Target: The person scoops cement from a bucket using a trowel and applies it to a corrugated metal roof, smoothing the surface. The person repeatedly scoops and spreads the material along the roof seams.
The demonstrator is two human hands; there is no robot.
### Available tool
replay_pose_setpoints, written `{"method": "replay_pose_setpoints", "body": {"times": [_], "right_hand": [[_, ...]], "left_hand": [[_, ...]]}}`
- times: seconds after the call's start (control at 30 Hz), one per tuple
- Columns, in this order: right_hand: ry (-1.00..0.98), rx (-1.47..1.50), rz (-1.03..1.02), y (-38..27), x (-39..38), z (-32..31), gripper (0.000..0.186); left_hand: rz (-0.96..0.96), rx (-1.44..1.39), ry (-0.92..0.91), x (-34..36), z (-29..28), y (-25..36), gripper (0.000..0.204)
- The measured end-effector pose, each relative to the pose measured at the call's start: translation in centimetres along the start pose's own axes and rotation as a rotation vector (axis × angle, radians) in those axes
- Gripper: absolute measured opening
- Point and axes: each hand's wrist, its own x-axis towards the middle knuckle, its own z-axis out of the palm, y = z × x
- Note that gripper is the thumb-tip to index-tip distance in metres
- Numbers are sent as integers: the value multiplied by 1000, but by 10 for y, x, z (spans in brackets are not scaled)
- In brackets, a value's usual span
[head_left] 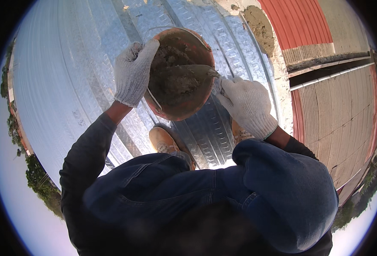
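Observation:
A round reddish bucket (180, 112) with a thin wire handle stands in front of me, its inside coated with grey-brown mortar (173, 87). My left hand (133, 72), in a white knit glove, is closed on the bucket's left rim, thumb along the edge. In a matching glove, my right hand (248, 104) is wrapped around the handle of a trowel (188, 72) at the bucket's right side. The trowel's mortar-smeared blade reaches left into the bucket, over the mortar. Most of the trowel's handle is hidden by my fingers.
Ribbed shiny metal roofing sheets (68, 77) spread under the bucket and my tan shoes (162, 140). Along the right runs a wall edge (282, 85) with a patch of wet mortar (260, 30). Beyond it lie lower red (297, 21) and grey-brown corrugated roofs (338, 115).

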Motion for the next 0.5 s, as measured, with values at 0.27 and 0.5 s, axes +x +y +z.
{"method": "replay_pose_setpoints", "body": {"times": [0.27, 0.5], "right_hand": [[-72, -143, -73, 19, 19, -8, 31], [-235, -35, -181, -12, 12, 11, 28]], "left_hand": [[46, 6, 6, -12, -2, -5, 48], [35, -22, 22, -15, 2, -9, 51]]}}
